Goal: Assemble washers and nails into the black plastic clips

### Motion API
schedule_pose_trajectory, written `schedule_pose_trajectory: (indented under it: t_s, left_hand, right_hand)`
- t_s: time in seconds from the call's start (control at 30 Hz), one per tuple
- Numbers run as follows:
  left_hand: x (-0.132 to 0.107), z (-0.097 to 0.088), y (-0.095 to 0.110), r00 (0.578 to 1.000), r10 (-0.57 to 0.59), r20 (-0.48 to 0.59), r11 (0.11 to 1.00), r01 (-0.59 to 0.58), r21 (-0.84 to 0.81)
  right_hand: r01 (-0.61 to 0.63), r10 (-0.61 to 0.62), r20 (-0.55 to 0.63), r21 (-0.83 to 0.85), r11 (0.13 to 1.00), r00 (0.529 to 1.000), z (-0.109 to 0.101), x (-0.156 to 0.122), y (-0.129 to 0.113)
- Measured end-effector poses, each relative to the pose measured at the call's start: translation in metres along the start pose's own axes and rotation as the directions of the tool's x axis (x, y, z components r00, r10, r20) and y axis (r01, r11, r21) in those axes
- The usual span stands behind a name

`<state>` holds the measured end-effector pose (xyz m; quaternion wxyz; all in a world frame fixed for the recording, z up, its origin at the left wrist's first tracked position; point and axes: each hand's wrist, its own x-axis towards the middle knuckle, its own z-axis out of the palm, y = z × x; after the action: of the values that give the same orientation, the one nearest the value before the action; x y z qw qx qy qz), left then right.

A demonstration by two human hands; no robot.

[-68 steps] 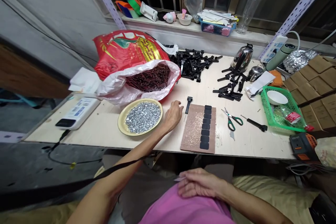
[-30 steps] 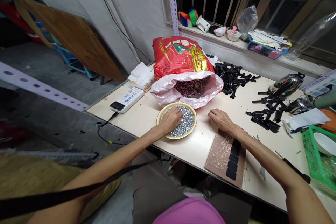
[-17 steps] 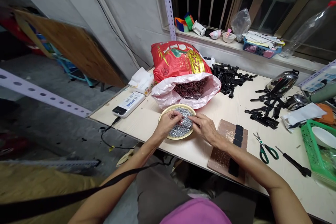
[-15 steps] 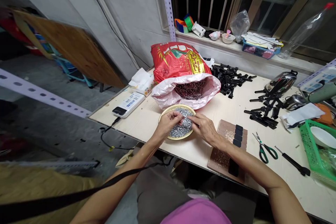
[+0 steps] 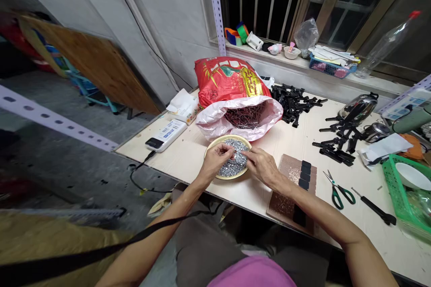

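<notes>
My left hand (image 5: 217, 158) and my right hand (image 5: 261, 164) meet over a yellow plate (image 5: 211, 144) heaped with small silvery metal pieces (image 5: 232, 168). Both hands pinch with fingers closed. Between them runs a thin pale pin (image 5: 237, 151), held by my right fingertips at one end; my left fingertips pinch something tiny at its other end that I cannot make out. Just behind the plate an open red and white bag (image 5: 235, 94) shows dark reddish pins inside.
A brown board (image 5: 286, 188) with black pads lies right of the plate. Green-handled scissors (image 5: 338, 190) and a black tool (image 5: 372, 206) lie further right, beside a green basket (image 5: 392, 181). Black parts (image 5: 296, 101) are piled at the back. A power strip (image 5: 166, 133) sits left.
My right hand came up from my lap to the table, then joined my left hand over the plate. In the last half second both hands have stayed pinched together there.
</notes>
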<state>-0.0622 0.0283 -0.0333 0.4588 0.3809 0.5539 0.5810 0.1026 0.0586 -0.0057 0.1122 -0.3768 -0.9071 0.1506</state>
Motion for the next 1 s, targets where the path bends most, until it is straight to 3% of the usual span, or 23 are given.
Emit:
schedule_pose_trajectory:
  t_s: [0.17, 0.37, 0.5, 0.73, 0.87, 1.0]
  left_hand:
    - [0.001, -0.001, -0.003, 0.997, 0.068, 0.040, 0.997, -0.069, 0.025]
    - [0.002, -0.003, -0.006, 0.989, -0.060, 0.136, 0.995, 0.049, 0.084]
    - [0.001, -0.001, -0.007, 0.984, -0.095, 0.151, 0.995, 0.087, 0.059]
    - [-0.002, 0.002, -0.003, 0.983, -0.034, 0.180, 0.990, 0.009, 0.138]
    - [-0.003, 0.005, -0.001, 0.981, -0.047, 0.186, 0.990, 0.020, 0.143]
    - [-0.005, 0.005, 0.002, 0.982, -0.058, 0.182, 0.991, 0.034, 0.132]
  right_hand:
    - [-0.032, 0.034, 0.052, -0.049, 0.998, 0.998, -0.007, -0.002, -0.001]
    - [-0.028, 0.025, -0.020, -0.151, 0.988, 0.999, -0.008, -0.003, 0.005]
    - [-0.033, 0.022, -0.109, -0.103, 0.994, 0.994, -0.004, -0.005, 0.009]
    - [-0.061, 0.065, -0.105, 0.036, 0.997, 0.992, 0.002, -0.011, 0.014]
    - [0.028, -0.067, -0.226, -0.171, 0.985, 0.972, 0.008, -0.014, 0.014]
    - [0.055, -0.124, -0.228, -0.287, 0.956, 0.966, 0.013, -0.014, 0.016]
